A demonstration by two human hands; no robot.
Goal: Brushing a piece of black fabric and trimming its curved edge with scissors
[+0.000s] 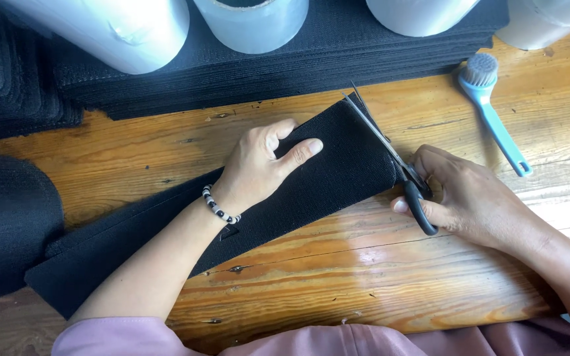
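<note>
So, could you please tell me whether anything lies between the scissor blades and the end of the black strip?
Nothing visible does: the scissors in the right hand already lie along the black strip's end, and the left hand presses the strip down, clear of the blades.

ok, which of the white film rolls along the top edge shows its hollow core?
The second white film roll from the left: its open core end shows at the frame's top edge. The other three show only smooth outer wrap. All rest on the stacked black mesh sheets.

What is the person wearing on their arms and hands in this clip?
Both hands are bare, without gloves. The left hand has a bracelet of black and white beads at the wrist. Pale pink sleeves show at the bottom edge. The right hand shows no jewellery.
</note>
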